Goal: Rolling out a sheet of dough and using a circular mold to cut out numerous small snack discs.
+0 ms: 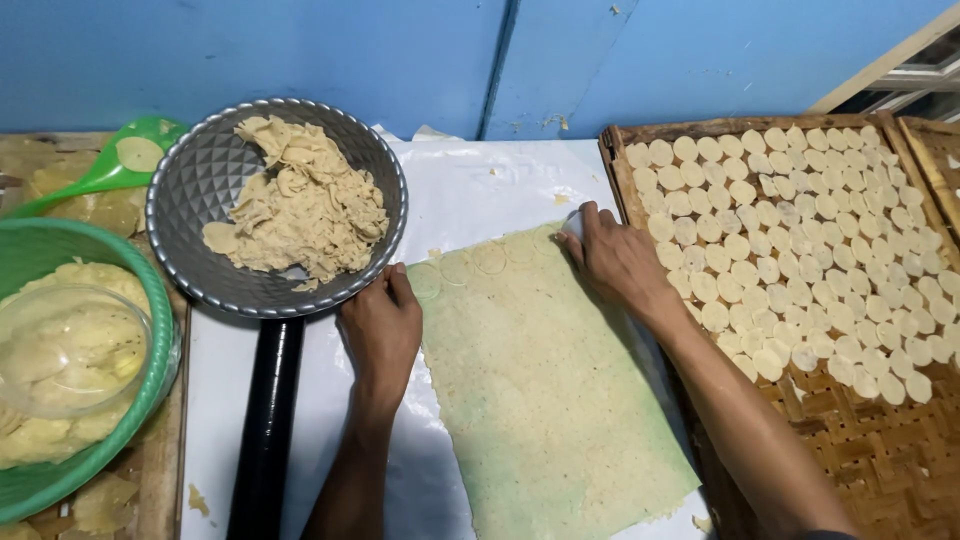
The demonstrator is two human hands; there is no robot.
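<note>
Under both hands, on the white-covered table [470, 190]: rolled dough sheet [545, 385], long axis running from near edge up toward the blue wall, far end tilted slightly left, circles already scored across that far end. Left hand [382, 328] flat, fingers loosely curled, pressing the sheet's left far corner, holding nothing. Right hand [612, 258] closed over a small round cutter [572, 224] (mostly hidden) at the right far corner. Just left of the left hand: metal bowl of dough scraps [275, 205], black rolling pin [268, 420]. Right of the right hand: woven tray of cut discs [800, 250].

Right hand [610, 258] covers a small cutter; dough sheet [545, 400] cut off below
</note>
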